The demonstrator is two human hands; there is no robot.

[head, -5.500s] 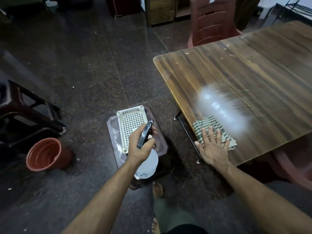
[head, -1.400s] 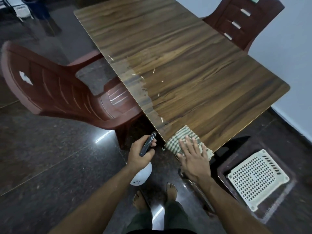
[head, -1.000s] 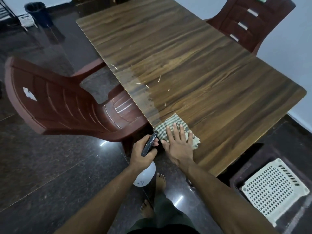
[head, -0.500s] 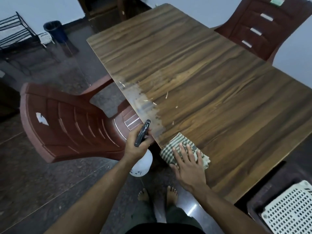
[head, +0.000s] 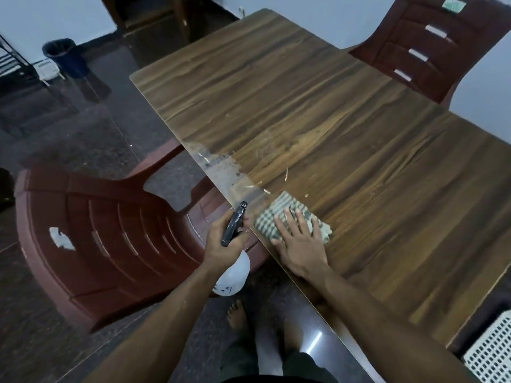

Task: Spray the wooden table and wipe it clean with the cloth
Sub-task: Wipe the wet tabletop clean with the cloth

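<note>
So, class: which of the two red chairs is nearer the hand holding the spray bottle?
The red chair on the left, beside the left hand; the other chair stands across the table.

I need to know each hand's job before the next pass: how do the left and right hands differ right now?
The left hand grips the spray bottle off the table's edge, above the floor; the right hand lies on the table. The left hand's fingers are curled round the bottle's neck; the right hand's fingers are straight, pressing the cloth flat near the edge. Both sit close together at the table's near edge.
</note>
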